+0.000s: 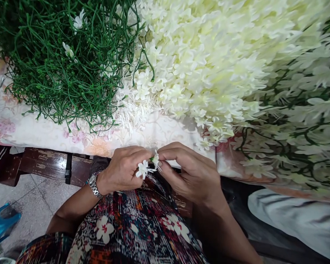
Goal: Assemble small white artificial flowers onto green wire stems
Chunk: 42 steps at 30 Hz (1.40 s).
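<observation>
In front of my lap, my left hand [125, 167] is closed round an artificial flower stem, most of which the fingers hide. A white flower [143, 169] sticks out by its thumb. My right hand [191, 172] pinches a second small white flower [155, 160] between thumb and fingertips, at a green stem tip beside the left thumb. Thin white stamens show by both flowers. Beyond the hands lie a heap of green plastic stems [71, 69] on the left and a big pile of loose cream-white petals [203, 62] on the right.
A floral cloth [151, 130] covers the table. White stamen pieces [132, 110] lie between the two heaps. Finished-looking white flower sprays [305, 135] fill the right side. A blue plastic object [2, 223] stands on the tiled floor, lower left. Light fabric [291, 216] shows at lower right.
</observation>
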Each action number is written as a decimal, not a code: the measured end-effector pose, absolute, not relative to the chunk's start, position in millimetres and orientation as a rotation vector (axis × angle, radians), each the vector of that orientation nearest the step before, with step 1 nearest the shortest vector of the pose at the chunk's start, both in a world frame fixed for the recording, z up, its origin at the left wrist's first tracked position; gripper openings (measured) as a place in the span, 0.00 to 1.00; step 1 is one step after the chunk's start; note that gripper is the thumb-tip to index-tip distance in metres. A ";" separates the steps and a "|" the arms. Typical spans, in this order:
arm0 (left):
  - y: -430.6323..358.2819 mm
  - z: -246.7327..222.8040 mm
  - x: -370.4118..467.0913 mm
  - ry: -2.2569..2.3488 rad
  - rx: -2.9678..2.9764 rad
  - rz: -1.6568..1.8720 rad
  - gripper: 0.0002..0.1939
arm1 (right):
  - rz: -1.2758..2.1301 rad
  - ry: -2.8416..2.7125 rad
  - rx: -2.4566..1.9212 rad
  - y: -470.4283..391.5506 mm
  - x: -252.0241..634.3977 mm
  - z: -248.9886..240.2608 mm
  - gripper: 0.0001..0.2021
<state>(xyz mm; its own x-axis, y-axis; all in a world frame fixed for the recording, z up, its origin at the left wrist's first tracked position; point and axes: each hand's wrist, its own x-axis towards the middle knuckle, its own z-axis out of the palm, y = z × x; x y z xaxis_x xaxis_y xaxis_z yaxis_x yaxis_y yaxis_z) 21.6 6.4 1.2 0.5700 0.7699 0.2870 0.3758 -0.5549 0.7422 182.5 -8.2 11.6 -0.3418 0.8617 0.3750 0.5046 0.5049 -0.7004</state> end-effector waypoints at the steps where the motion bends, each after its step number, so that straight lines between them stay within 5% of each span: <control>1: 6.7 0.1 22.0 0.922 2.180 0.813 0.09 | 0.628 -1.996 -1.123 -7.8 182.5 10.2 0.08; 26: 10.2 -8.0 26.7 0.983 2.296 0.765 0.08 | 1.013 -1.785 -1.141 -3.9 187.1 -3.9 0.06; 34: 9.9 -1.0 18.6 0.972 1.991 0.764 0.19 | 0.997 -1.732 -1.099 0.8 183.0 -0.6 0.07; 42: 10.6 -8.9 15.7 0.968 1.771 0.959 0.11 | 0.981 -1.776 -1.125 1.8 180.1 -2.0 0.05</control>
